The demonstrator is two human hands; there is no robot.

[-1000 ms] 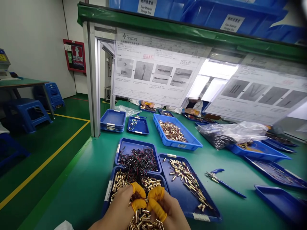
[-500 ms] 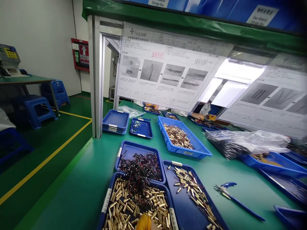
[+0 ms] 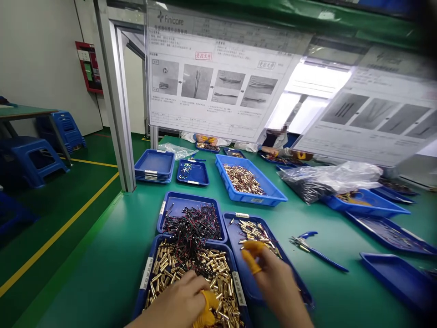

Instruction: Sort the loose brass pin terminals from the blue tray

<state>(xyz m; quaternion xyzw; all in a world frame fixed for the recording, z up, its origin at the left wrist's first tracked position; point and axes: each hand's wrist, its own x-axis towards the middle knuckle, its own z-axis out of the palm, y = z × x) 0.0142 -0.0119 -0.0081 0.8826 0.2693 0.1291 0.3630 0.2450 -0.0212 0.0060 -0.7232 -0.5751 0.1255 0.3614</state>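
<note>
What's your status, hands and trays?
Left hand down in brass-pin tray. Right hand over the tray beside it, grip unclear. Blue pliers lie apart.

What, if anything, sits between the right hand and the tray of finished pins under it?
Nothing visible. The right hand hovers directly over the right tray, its capped fingertips at the pile of brass pins. The blue-handled pliers lie off to the right on the table.
</note>
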